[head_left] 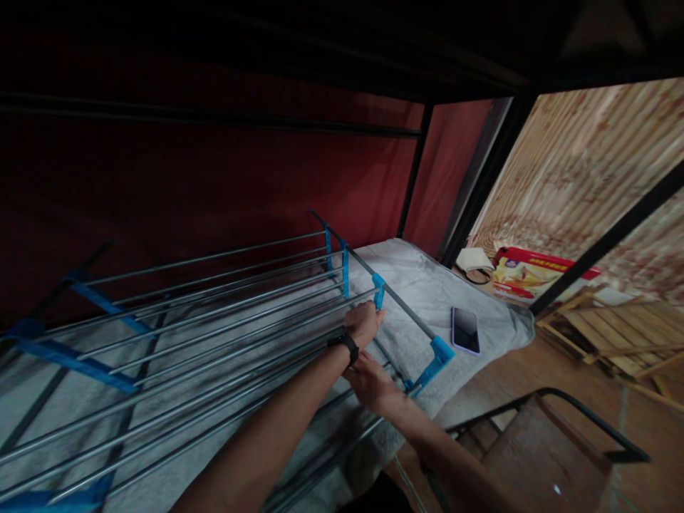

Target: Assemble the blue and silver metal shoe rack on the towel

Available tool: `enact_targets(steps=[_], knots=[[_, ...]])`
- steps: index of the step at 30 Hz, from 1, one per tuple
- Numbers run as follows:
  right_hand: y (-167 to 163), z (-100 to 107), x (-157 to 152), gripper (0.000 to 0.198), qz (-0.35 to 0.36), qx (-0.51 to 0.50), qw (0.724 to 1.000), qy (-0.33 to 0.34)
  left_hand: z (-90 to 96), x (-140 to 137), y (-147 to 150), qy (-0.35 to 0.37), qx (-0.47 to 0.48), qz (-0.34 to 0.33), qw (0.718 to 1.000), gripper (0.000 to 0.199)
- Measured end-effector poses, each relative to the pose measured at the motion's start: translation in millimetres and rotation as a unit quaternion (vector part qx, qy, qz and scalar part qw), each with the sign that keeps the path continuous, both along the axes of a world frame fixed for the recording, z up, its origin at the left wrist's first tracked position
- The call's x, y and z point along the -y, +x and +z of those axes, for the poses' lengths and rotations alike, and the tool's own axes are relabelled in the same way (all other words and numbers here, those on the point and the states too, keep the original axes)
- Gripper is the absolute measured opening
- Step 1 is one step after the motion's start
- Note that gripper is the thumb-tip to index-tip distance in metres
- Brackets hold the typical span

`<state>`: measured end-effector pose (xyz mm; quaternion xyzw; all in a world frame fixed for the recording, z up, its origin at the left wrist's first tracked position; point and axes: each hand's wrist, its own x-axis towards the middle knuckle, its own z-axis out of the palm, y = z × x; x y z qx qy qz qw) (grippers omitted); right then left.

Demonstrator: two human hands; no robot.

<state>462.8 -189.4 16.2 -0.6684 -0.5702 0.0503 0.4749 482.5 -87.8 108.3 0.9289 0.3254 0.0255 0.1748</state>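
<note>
A clothes drying rack (pixel 224 324) with grey metal rods and blue plastic joints lies across a grey blanket (pixel 411 278). My left hand (pixel 363 322), with a black watch (pixel 347 345) on its wrist, is closed around the lower part of a blue joint (pixel 379 281) on the rack's right side. Just below that wrist, my right hand (pixel 374 385) has its fingers curled at the rack's rods. Its fingertips are partly hidden behind the left wrist. Close to the right forearm is a blue corner piece (pixel 439 353) of the rack.
A phone (pixel 466 330) lies on the blanket at the right. Black bed-frame posts (pixel 489 171) and a red curtain (pixel 240 171) surround the bed. Beyond its edge are a brown chair (pixel 545 456), a folded wooden item (pixel 625 328) and a red-and-yellow box (pixel 534 274).
</note>
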Motion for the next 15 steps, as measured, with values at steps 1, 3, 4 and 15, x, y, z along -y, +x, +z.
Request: enact_targets(steps=[1, 3, 4, 15], knots=[[9.5, -0.6, 5.3, 0.029, 0.004, 0.023, 1.0, -0.014, -2.3, -0.5, 0.1, 0.008, 0.004, -0.006, 1.0, 0.039], [28.7, 1.5, 13.6, 0.033, -0.022, 0.049, 0.998, -0.045, -7.4, -2.1, 0.3, 0.018, 0.013, -0.02, 1.0, 0.038], [37.8, 3.5, 16.2, 0.033, -0.057, 0.048, 0.996, -0.055, -9.8, -2.9, 0.3, 0.021, 0.017, -0.024, 0.999, 0.037], [65.6, 28.4, -15.1, 0.04, -0.229, -0.14, 0.958, 0.099, -10.6, -0.5, -3.9, 0.025, 0.035, -0.026, 0.999, 0.036]])
